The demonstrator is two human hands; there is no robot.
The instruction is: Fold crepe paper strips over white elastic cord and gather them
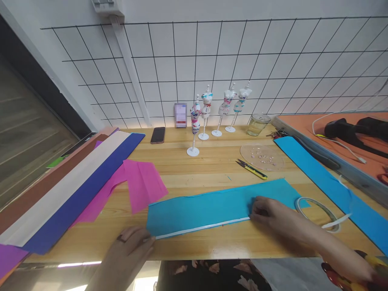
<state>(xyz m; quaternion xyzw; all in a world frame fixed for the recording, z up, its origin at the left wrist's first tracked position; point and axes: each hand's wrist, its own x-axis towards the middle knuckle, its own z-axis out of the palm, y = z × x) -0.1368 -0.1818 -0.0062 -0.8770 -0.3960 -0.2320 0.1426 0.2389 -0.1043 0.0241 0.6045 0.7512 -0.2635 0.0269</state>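
Note:
A long turquoise strip point(206, 206) lies flat on the wooden table, with a thin white tape point(201, 228) along its near edge. My left hand point(130, 246) is at the strip's near left corner, fingers bent and closed at the tape's end; a ring shows on one finger. Toward the right, my right hand point(265, 212) has its fingers curled together on the near edge, where the visible white line ends. What its fingertips hold is hidden. A roll of white tape point(330, 226) lies right of the strip, under or beside my right forearm.
Pink fabric point(144, 186) and stacked coloured strips point(81, 182) lie left. Yellow snips point(253, 169), a clear dish point(262, 157) and a glass jar point(257, 124) are behind. Several small mannequins point(195, 121) and phones point(158, 135) stand or lie farther back. A blue strip point(321, 182) lies right.

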